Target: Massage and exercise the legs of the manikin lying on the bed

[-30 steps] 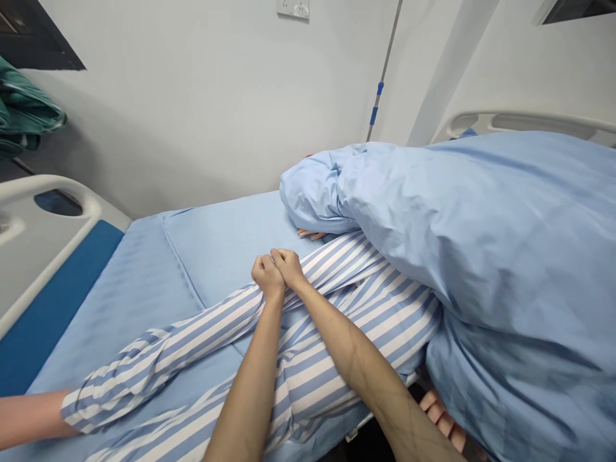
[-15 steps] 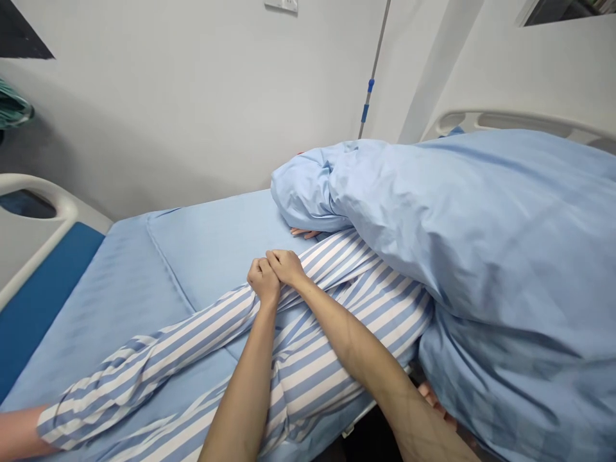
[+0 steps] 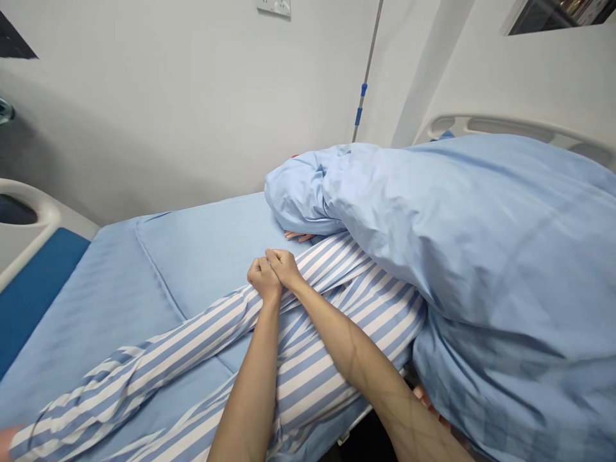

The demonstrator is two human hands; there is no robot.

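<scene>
My left hand (image 3: 263, 277) is curled into a fist at the far side of a leg in blue-and-white striped trousers (image 3: 178, 350). Pressed up against it is my right hand (image 3: 283, 264), also closed, with its knuckles upward. Both rest on or right beside the leg near the knee. Their palms face away, so whether any trouser cloth is inside the fingers stays hidden. The other striped leg (image 3: 315, 385) lies nearer, under my forearms. A person lies on the bed, with a bare ankle (image 3: 8, 443) at the lower left.
A bunched light-blue quilt (image 3: 462, 237) covers the person's upper body. Fingertips of a hand (image 3: 299, 237) show under its edge. Around are the blue sheet (image 3: 212, 237), white bed end board (image 3: 45, 205), headboard (image 3: 510, 125) and a thin pole (image 3: 368, 64) by the wall.
The camera view has shifted slightly, so the bed, quilt and pole sit a little further left. Both fists keep the same pose, close together at the leg.
</scene>
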